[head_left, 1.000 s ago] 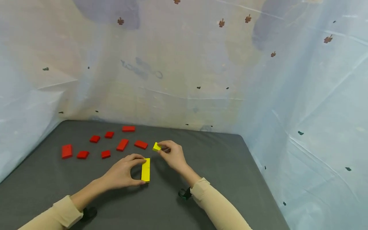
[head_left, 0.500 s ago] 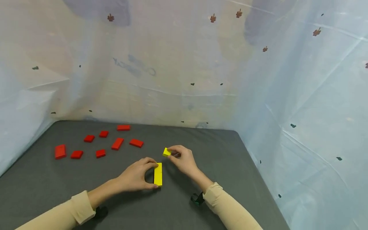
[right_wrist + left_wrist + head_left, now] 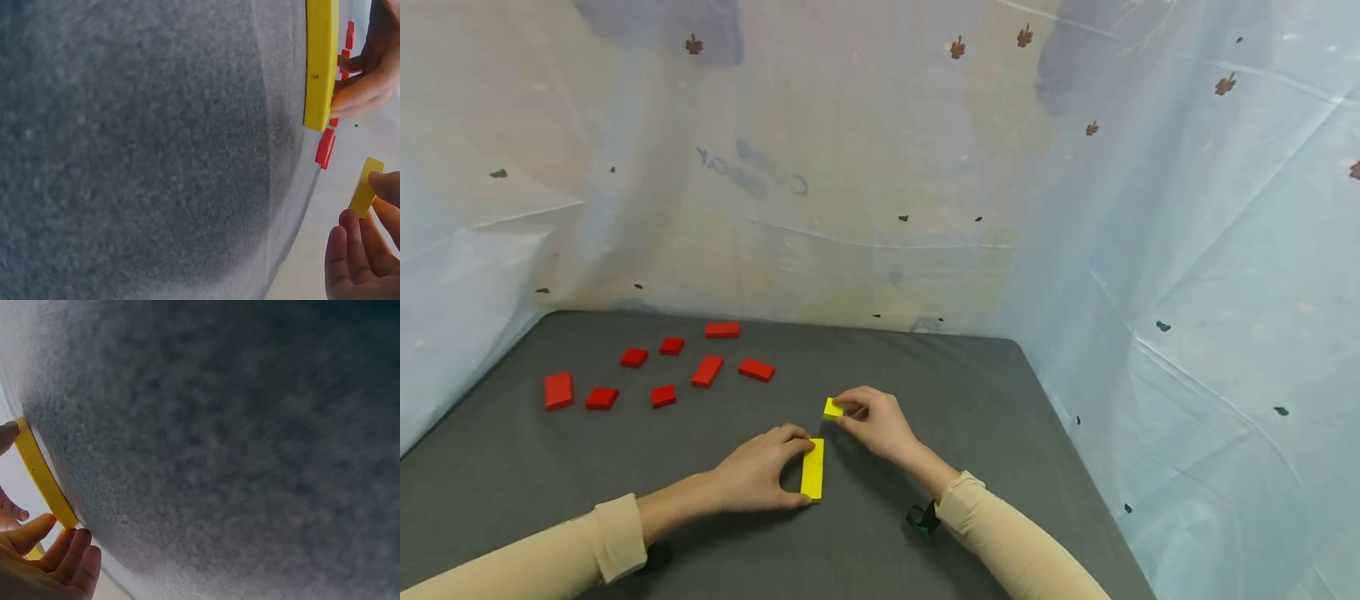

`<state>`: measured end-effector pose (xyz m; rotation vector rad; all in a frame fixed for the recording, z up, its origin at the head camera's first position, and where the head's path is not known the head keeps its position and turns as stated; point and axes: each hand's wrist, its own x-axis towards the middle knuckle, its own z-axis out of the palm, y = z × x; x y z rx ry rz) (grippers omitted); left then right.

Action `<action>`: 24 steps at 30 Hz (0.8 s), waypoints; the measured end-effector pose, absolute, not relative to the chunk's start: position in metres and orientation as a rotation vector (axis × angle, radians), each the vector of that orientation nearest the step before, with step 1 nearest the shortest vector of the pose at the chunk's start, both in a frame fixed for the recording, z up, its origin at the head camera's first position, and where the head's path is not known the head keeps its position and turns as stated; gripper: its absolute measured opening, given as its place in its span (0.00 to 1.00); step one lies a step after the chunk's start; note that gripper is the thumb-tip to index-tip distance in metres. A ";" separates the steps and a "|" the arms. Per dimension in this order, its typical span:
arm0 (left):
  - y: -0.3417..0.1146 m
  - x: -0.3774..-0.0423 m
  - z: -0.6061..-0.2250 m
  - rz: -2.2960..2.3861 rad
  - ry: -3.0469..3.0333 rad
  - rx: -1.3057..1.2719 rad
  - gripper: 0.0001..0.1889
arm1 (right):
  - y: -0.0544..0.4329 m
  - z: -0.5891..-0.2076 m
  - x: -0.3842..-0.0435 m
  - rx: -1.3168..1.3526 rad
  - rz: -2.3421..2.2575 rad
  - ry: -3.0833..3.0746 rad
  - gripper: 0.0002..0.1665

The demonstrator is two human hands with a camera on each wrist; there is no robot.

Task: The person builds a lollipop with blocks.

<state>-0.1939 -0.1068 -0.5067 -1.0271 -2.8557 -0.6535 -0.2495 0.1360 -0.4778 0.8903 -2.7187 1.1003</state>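
Between thumb and fingers my left hand (image 3: 756,472) holds a long yellow block (image 3: 812,472) by its two ends, low at the tabletop. The left wrist view shows the same long block (image 3: 45,478) pinched end to end. My right hand (image 3: 877,423) pinches a small yellow block (image 3: 832,408) just beyond the long block's far end, with a gap between the two. In the right wrist view that small block (image 3: 367,187) sits between thumb and fingertips, apart from the long block (image 3: 320,65).
Several red blocks lie scattered on the dark grey table (image 3: 970,400) at the far left, among them a red oblong (image 3: 756,369) nearest the hands and a larger red oblong (image 3: 558,391) at the left. A plastic sheet (image 3: 820,167) hangs behind and along the sides.
The head view has shifted a little to the right. Both hands have come slightly nearer the person with their yellow blocks. The red blocks appear unmoved on the table.
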 end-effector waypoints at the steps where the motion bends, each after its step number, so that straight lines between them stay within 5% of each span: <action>1: -0.107 -0.193 -0.507 -0.654 -2.864 -1.022 0.39 | 0.135 -0.479 -0.250 0.896 1.093 -2.729 0.16; 14: -0.109 -0.187 -0.507 -0.673 -2.930 -0.969 0.42 | 0.125 -0.485 -0.254 0.955 1.067 -2.804 0.16; 24: -0.109 -0.177 -0.507 -0.643 -2.895 -0.973 0.31 | 0.123 -0.489 -0.257 1.013 1.013 -2.866 0.15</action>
